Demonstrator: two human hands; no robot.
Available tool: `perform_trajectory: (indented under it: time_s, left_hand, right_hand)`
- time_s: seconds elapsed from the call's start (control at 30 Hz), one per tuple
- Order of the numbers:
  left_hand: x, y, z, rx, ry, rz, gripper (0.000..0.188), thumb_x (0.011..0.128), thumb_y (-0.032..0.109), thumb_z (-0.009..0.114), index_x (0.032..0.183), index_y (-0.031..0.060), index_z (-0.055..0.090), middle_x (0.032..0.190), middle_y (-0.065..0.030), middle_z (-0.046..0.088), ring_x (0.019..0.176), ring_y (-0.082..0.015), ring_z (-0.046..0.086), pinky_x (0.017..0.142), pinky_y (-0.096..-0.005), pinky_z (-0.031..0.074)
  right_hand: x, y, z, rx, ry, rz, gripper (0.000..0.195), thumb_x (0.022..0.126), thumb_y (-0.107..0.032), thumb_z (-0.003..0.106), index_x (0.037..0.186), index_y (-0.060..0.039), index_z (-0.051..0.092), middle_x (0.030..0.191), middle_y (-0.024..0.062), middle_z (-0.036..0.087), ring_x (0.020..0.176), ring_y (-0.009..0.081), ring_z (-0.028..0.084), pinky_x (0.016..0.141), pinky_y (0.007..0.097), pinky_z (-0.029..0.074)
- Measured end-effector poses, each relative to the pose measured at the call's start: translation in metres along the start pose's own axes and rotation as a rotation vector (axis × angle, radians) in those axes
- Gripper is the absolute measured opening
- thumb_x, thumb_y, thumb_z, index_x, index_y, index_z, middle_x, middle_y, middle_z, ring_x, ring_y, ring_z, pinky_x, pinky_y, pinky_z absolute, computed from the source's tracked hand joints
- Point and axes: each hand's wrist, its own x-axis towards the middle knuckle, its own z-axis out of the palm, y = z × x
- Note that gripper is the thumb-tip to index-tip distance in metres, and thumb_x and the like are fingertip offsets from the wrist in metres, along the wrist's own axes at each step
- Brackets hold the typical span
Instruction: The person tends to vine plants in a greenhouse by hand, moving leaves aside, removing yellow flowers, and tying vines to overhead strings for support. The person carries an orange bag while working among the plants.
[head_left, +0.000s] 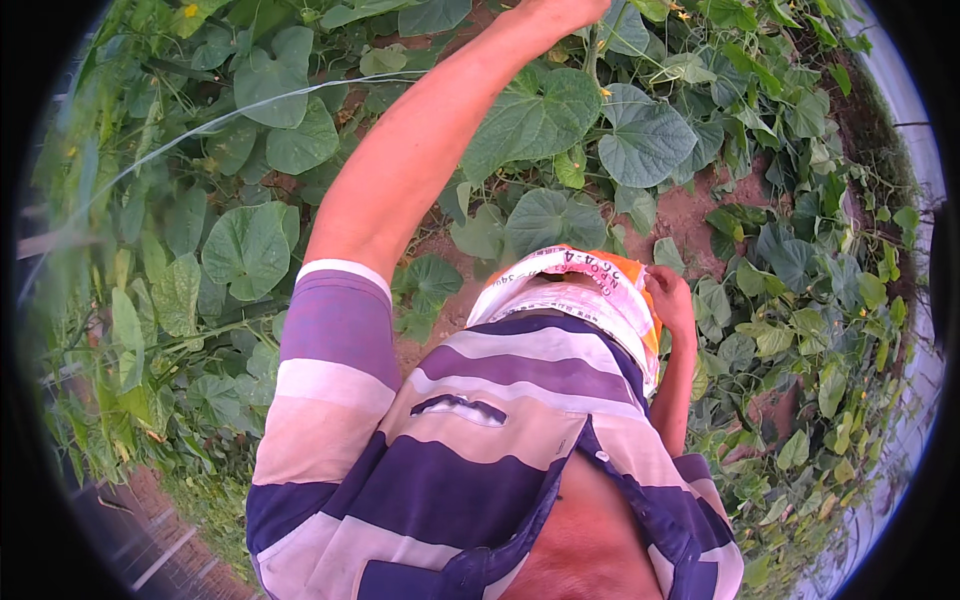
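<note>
My left hand reaches far forward to the top edge of the view, beside a cucumber-like vine stem. Its fingers are mostly cut off, so what they hold is hidden. At my waist hangs a white and orange printed sack with its mouth gaping. My right hand grips the sack's right rim between thumb and fingers. Broad green leaves spread under my left forearm.
Dense vines with small yellow flowers grow on both sides. A pale string slants across the left. Reddish bare soil shows between leaves. Pale sheeting curves along the right edge.
</note>
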Motion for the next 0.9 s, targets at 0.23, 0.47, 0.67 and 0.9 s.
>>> perform_trajectory:
  time_s: [0.23, 0.47, 0.67, 0.9]
  left_hand:
    - [0.065, 0.011, 0.024, -0.035, -0.034, -0.069, 0.019, 0.087, 0.014, 0.072, 0.099, -0.0005, 0.069, 0.087, -0.0225, 0.072, 0.085, -0.0407, 0.071, 0.076, -0.0486, 0.054]
    - [0.117, -0.009, 0.034, 0.041, 0.06, -0.05, 0.019, 0.087, 0.014, 0.073, 0.099, -0.0003, 0.069, 0.084, -0.0204, 0.072, 0.081, -0.0372, 0.072, 0.075, -0.0461, 0.054]
    - [0.118, -0.008, 0.045, 0.117, -0.013, -0.182, 0.017, 0.097, 0.017, 0.066, 0.101, 0.0011, 0.068, 0.079, -0.0151, 0.07, 0.065, -0.0281, 0.068, 0.06, -0.04, 0.053]
    - [0.072, -0.02, 0.078, 0.081, 0.106, -0.342, 0.02, 0.09, 0.019, 0.075, 0.103, 0.0035, 0.069, 0.082, -0.0137, 0.073, 0.071, -0.0321, 0.069, 0.067, -0.043, 0.052]
  right_hand:
    - [0.048, -0.019, -0.027, -0.181, -0.088, -0.03, 0.032, 0.091, -0.017, 0.07, 0.116, 0.002, 0.071, 0.104, 0.0219, 0.074, 0.093, 0.0333, 0.073, 0.085, 0.0401, 0.056]
    - [0.121, -0.031, -0.065, -0.341, -0.177, -0.206, 0.029, 0.09, -0.017, 0.069, 0.114, 0.0007, 0.07, 0.1, 0.0204, 0.073, 0.092, 0.0372, 0.071, 0.082, 0.0441, 0.056]
    - [0.169, -0.085, -0.092, -0.427, -0.272, -0.392, 0.028, 0.089, -0.017, 0.069, 0.113, -0.0016, 0.068, 0.1, 0.0181, 0.069, 0.095, 0.0389, 0.068, 0.083, 0.0468, 0.054]
    - [0.177, -0.252, -0.139, -0.073, -0.148, -0.695, 0.018, 0.092, -0.013, 0.068, 0.105, 0.0007, 0.071, 0.095, 0.0179, 0.069, 0.091, 0.0385, 0.068, 0.082, 0.0449, 0.054]
